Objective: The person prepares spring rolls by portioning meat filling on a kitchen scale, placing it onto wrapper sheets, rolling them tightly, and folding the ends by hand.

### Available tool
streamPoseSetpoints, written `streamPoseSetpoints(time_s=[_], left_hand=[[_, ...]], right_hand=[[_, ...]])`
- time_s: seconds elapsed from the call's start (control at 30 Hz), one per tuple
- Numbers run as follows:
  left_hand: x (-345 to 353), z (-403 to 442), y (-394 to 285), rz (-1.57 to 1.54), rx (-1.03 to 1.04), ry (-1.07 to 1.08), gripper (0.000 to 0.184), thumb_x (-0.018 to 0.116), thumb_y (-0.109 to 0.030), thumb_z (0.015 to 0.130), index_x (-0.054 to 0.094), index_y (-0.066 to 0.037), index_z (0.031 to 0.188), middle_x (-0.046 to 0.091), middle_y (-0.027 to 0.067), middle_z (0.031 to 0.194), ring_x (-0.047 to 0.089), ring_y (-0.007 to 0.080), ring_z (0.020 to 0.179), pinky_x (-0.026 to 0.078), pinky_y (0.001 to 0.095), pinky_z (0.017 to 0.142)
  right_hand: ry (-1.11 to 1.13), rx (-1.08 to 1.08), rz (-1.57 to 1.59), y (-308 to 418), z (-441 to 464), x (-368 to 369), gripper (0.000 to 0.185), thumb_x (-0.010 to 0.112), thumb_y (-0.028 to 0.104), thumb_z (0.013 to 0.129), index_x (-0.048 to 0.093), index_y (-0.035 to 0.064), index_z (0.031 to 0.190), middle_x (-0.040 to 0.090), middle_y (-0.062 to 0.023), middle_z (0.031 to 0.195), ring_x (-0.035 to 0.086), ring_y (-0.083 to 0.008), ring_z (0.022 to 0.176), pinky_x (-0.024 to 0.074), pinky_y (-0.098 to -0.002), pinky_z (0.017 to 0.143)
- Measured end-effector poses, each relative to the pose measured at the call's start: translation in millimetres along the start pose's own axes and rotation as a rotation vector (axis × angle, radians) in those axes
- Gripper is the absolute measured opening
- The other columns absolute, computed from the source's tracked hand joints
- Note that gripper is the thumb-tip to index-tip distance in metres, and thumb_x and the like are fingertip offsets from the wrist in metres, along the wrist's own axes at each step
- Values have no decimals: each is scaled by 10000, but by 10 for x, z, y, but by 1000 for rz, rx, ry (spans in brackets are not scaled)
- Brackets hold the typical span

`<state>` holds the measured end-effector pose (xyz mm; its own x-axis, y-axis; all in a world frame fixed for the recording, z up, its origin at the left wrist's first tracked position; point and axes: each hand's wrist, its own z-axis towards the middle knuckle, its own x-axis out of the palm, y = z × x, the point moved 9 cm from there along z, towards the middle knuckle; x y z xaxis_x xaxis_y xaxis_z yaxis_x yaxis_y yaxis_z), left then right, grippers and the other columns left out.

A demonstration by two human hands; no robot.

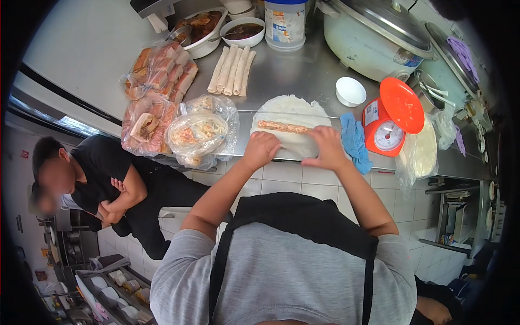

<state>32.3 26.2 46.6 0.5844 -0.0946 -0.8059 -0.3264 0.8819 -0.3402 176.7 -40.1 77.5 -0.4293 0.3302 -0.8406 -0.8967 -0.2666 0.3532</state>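
A round white wrapper sheet (292,107) lies on the steel counter in front of me, with a strip of minced filling (281,127) across it. My left hand (262,149) is at the wrapper's near left edge, fingers bent together on it. My right hand (327,149) is at the right end of the filling; its thumb is spread from the fingers, which touch the wrapper. Several finished white rolls (232,70) lie side by side behind. To the left is a plastic bag of minced filling (196,132).
Bags of meat slabs (157,73) sit at the left. Behind stand a bowl of dark sauce (243,32), a plastic tub (286,27) and a large cooker (374,40). A small white bowl (351,91), blue cloth (355,142) and orange scale (385,132) are right. A seated person (116,179) is left.
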Motion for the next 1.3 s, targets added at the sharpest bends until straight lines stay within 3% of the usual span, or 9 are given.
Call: streamPoseSetpoints(time_s=[0.2, 0.37, 0.6, 0.7, 0.8, 1.0, 1.2, 1.3], left_hand=[[-94, 133, -16, -31, 48, 42, 56, 607, -135, 750, 592, -82, 751, 587, 70, 716, 563, 263, 708, 419, 369, 693], [-154, 54, -79, -136, 39, 32, 75, 586, -141, 772, 588, -68, 752, 586, 82, 721, 569, 278, 717, 437, 383, 657], [138, 653, 549, -7, -281, 181, 187, 567, -257, 802, 602, -74, 778, 617, 120, 803, 583, 315, 751, 456, 408, 647], [356, 700, 725, 19, -326, 288, 221, 579, -295, 795, 602, -75, 788, 626, 124, 804, 591, 317, 763, 460, 411, 648], [463, 643, 781, 7, -346, 344, 245, 604, -314, 776, 600, -71, 810, 631, 126, 796, 596, 314, 771, 463, 408, 652], [485, 567, 885, -61, -407, 364, 304, 650, -340, 733, 594, -56, 828, 637, 133, 819, 603, 307, 780, 466, 393, 665], [422, 545, 939, -48, -422, 381, 315, 652, -355, 729, 581, -56, 792, 629, 129, 794, 595, 306, 745, 457, 390, 652], [437, 554, 1024, -35, -434, 399, 309, 642, -360, 737, 568, -62, 762, 622, 122, 762, 587, 305, 724, 447, 398, 633]], right_hand=[[34, 67, -72, -216, -239, 395, 293, 676, 116, 602, 606, 134, 885, 560, -34, 916, 501, -239, 925, 348, -398, 812], [-36, 95, 28, -216, -316, 214, 219, 638, 81, 634, 617, 134, 846, 577, -32, 859, 530, -234, 866, 356, -385, 778], [-183, 472, 4, -821, 16, 76, 193, 625, 112, 686, 626, 114, 880, 582, -76, 882, 533, -269, 877, 385, -400, 744], [-199, 194, -85, -349, 249, -2, 186, 629, 124, 696, 634, 96, 880, 577, -85, 876, 531, -274, 872, 403, -394, 756], [28, 92, 35, -24, 332, 388, 189, 650, 134, 695, 643, 83, 877, 572, -87, 867, 529, -277, 868, 421, -382, 767], [68, 190, 162, -222, 242, 729, 233, 682, 141, 679, 648, 70, 898, 569, -94, 858, 532, -280, 854, 436, -372, 773], [246, 230, 125, -98, 358, 655, 217, 671, 144, 692, 650, 63, 891, 575, -101, 857, 538, -287, 858, 441, -365, 767], [114, 202, 147, -59, 418, 767, 218, 670, 151, 692, 649, 53, 886, 580, -110, 873, 540, -291, 876, 442, -363, 772]])
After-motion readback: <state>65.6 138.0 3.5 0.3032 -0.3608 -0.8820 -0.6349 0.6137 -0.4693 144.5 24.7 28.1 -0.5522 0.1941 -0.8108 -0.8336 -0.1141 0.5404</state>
